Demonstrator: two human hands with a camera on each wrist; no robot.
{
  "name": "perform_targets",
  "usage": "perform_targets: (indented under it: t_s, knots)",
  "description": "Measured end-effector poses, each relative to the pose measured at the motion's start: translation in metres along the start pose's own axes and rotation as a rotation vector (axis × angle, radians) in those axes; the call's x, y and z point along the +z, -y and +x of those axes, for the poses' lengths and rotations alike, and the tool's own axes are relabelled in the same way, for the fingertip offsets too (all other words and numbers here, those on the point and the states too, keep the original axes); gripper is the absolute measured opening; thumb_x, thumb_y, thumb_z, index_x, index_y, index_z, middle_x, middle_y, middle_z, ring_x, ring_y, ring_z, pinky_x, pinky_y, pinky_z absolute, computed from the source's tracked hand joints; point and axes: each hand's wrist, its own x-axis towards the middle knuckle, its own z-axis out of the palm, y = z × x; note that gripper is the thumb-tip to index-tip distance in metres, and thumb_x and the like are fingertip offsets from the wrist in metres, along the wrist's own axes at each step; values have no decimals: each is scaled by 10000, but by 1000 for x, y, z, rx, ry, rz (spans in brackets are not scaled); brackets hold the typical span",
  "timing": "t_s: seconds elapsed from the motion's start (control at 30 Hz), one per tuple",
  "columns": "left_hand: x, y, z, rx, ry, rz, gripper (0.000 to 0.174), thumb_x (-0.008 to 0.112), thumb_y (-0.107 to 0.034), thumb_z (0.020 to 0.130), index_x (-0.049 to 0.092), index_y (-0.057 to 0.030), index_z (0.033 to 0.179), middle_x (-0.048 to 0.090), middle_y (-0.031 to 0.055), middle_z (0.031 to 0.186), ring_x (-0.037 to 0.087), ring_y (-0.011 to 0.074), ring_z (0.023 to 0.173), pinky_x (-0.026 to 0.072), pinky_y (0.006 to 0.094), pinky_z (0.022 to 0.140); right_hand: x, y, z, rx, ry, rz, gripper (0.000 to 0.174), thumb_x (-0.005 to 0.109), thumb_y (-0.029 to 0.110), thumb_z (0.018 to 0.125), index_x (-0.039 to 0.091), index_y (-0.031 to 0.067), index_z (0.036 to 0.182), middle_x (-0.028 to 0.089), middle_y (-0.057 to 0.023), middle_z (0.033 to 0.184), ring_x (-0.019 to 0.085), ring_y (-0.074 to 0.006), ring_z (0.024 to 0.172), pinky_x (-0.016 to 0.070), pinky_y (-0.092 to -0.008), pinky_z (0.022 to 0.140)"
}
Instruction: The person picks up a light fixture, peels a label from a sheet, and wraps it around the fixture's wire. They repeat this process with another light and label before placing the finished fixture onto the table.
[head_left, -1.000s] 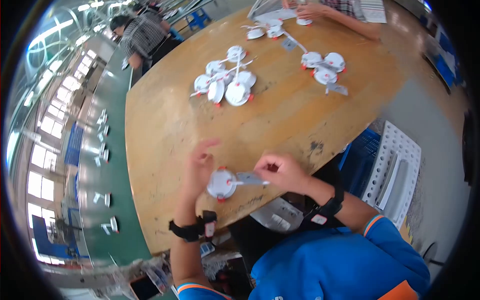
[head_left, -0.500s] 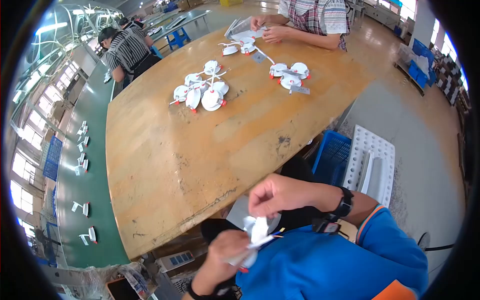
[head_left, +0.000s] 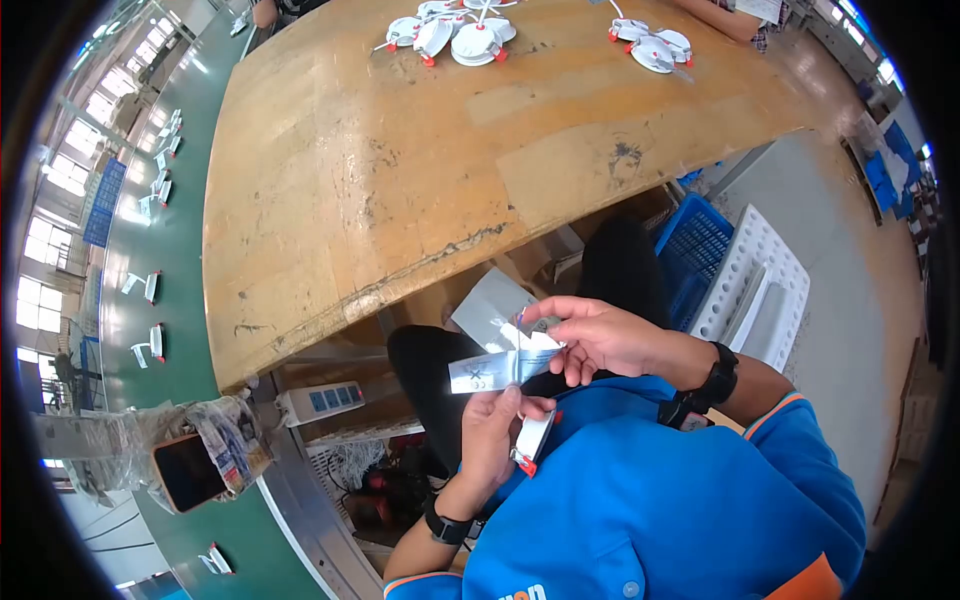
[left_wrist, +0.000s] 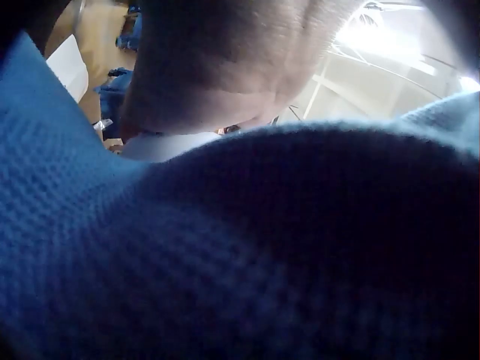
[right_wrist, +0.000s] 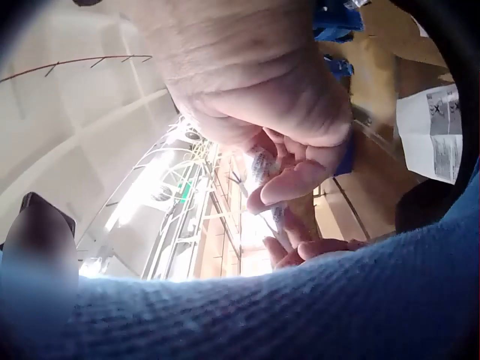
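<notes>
Over the lap, my left hand [head_left: 488, 437] grips a round white downlight [head_left: 535, 432] with red clips, tilted edge-on. A shiny silver strip with dark print [head_left: 490, 372] stands above the left fingertips, joined to the light's white lead. My right hand [head_left: 612, 340] pinches the white part at the strip's right end. From the right wrist, a small white piece with printed text [right_wrist: 261, 166] shows between thumb and fingers, thin wires beside it. In the left wrist view, blue cloth hides most of the left hand [left_wrist: 217, 67]; a white edge [left_wrist: 169, 146] shows below it.
Several white downlights [head_left: 478, 42] lie grouped at the table's far side, more [head_left: 655, 50] to the right. The worn table edge [head_left: 400, 280] lies ahead of the knees. A blue basket [head_left: 690, 250] and perforated white panel [head_left: 790, 270] stand right; a green conveyor [head_left: 130, 290] runs left.
The downlight was on the table between both hands a second ago; it has come off the edge to the lap. The silver strip now stands up between the hands. The head view has tilted down.
</notes>
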Motion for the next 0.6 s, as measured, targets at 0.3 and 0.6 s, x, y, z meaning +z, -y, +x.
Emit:
perform_targets:
  t_s: [0.3, 0.6]
  knots:
    - [10, 0, 13, 52, 15, 47, 183, 465, -136, 909, 555, 14, 855, 580, 95, 679, 619, 224, 766, 504, 334, 728, -25, -17, 12, 159, 164, 366, 359, 316, 345, 931, 515, 47, 960, 518, -62, 615, 505, -140, 469, 394, -221, 417]
    - [26, -5, 39, 65, -129, 4, 115, 511, -104, 884, 551, 2, 864, 603, 98, 701, 615, 183, 687, 511, 317, 659, -70, -24, 12, -4, 194, 157, 370, 442, 325, 910, 460, 48, 1154, 539, -59, 665, 498, -106, 442, 416, -183, 407]
